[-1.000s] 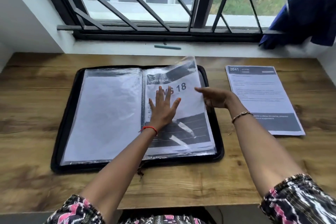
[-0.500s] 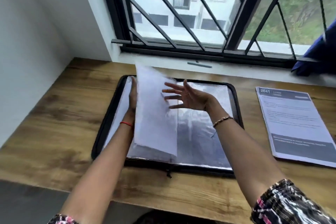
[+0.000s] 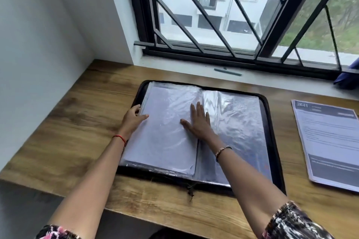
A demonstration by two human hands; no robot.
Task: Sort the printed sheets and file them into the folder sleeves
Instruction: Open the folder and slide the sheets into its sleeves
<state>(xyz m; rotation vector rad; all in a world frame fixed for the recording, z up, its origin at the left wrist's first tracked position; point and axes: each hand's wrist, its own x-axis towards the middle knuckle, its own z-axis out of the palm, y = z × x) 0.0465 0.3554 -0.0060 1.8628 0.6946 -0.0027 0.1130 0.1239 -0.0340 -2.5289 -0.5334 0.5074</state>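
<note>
From the head view, the folder [image 3: 209, 134] lies open on the desk [image 3: 77, 122] under the window. A second ago a printed page marked with a large number faced up on the right side; half a second ago that leaf stood on edge mid-turn. Now it is down on the left, showing its blank back, and an empty clear sleeve [image 3: 239, 132] faces up on the right. I would judge that one sheet is filed and a fresh sleeve is ready for the next.

The left hand [image 3: 133, 118] grips the outer left edge of the turned leaf, thumb on top and fingers curled under or behind the edge; whether they pinch the leaf alone or the cover too, I cannot tell. The right hand [image 3: 198, 120] lies flat and spread, palm down, pressing the leaf near the spine.

The sheets [image 3: 330, 145] still to file lie in a stack on the desk to the right of the folder, well apart from both hands, untouched. The right hand is the nearer one and would have to cross the empty sleeve to reach them.
</note>
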